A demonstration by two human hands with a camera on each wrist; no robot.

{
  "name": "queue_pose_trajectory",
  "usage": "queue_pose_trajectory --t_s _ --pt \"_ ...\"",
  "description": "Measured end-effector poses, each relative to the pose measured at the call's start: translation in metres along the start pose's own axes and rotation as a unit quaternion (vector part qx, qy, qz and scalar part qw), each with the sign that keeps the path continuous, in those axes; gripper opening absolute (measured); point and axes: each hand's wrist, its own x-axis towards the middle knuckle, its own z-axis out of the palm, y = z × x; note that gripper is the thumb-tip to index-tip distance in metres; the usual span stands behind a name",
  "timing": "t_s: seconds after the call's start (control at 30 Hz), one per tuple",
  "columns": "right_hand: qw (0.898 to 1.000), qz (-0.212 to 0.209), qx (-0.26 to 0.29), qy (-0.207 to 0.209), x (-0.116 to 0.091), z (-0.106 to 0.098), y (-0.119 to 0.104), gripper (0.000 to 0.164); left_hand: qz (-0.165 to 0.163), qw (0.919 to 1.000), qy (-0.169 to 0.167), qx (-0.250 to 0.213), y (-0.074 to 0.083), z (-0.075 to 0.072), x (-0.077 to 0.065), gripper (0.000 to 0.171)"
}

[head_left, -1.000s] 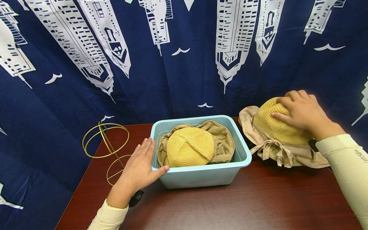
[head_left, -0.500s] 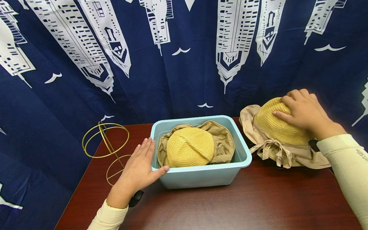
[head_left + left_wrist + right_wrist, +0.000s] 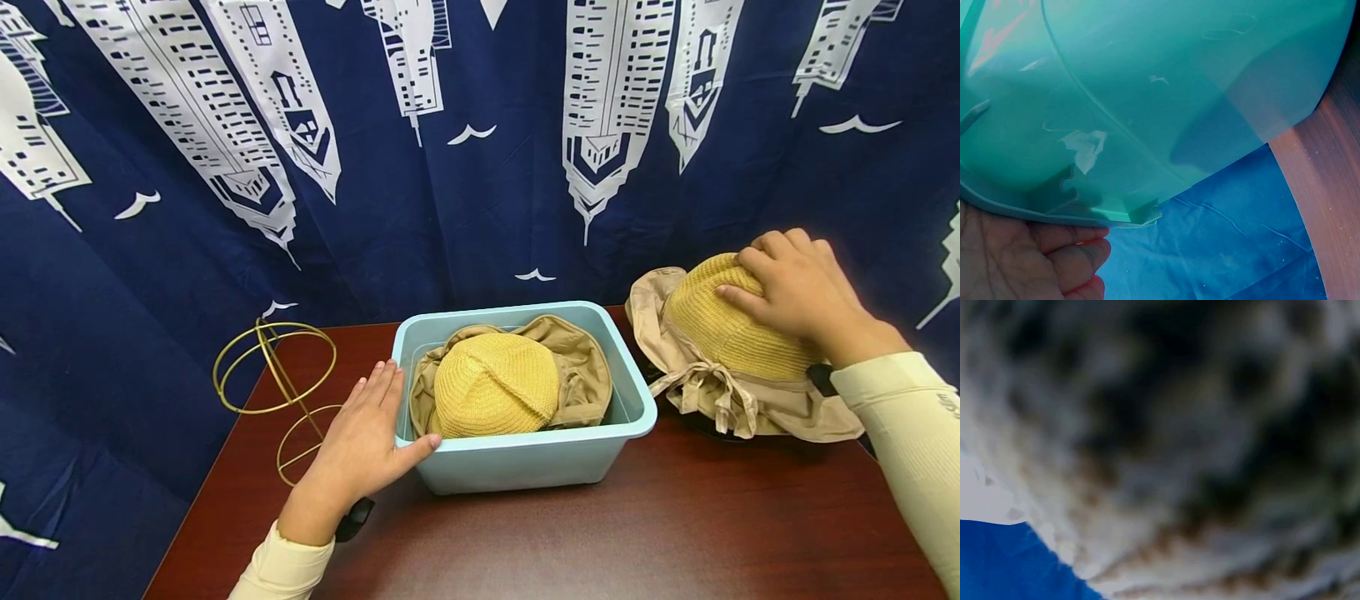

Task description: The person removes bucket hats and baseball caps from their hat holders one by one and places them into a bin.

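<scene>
Left hand touching bin | yellow-crowned hat beneath right hand

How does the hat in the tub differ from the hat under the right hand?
The hat in the tub has its brim bunched up around the crown; the other hat spreads its brim outward. The right hand grips the other hat; no hand touches the hat in the tub. Both have yellow crowns and tan brims.
</scene>
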Motion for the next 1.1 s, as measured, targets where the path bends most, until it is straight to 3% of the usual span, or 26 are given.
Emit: queue_pose_trajectory --t_s 0.2,0.4,0.53,0.63,0.8,0.93,1.1 --pt "0.999 -0.013 -0.003 0.038 0.004 -0.017 -0.004 0.033 0.0 1.0 0.001 -0.001 0.001 -0.002 0.001 0.104" --pt "0.996 -0.029 -0.011 0.08 0.016 -0.047 -0.014 0.034 0.001 1.0 0.002 0.002 0.0 -0.003 0.0 0.104" --pt "0.994 -0.041 -0.01 0.103 0.027 -0.069 -0.024 0.04 0.005 1.0 0.004 0.004 0.0 -0.002 0.0 0.104" --pt "0.99 -0.062 0.0 0.129 0.039 -0.082 -0.034 0.055 0.002 1.0 0.003 0.003 0.0 -0.002 0.0 0.104" --pt "0.976 -0.116 0.02 0.181 0.061 -0.095 -0.06 0.075 -0.001 1.0 -0.001 -0.003 0.0 -0.002 0.001 0.104" --pt "0.968 -0.157 0.027 0.195 0.08 -0.097 -0.087 0.069 -0.002 1.0 0.001 -0.004 0.0 -0.003 0.0 0.103" --pt "0.962 -0.2 0.043 0.182 0.105 -0.099 -0.122 0.058 -0.002 1.0 0.004 -0.008 -0.001 0.0 0.0 0.103"
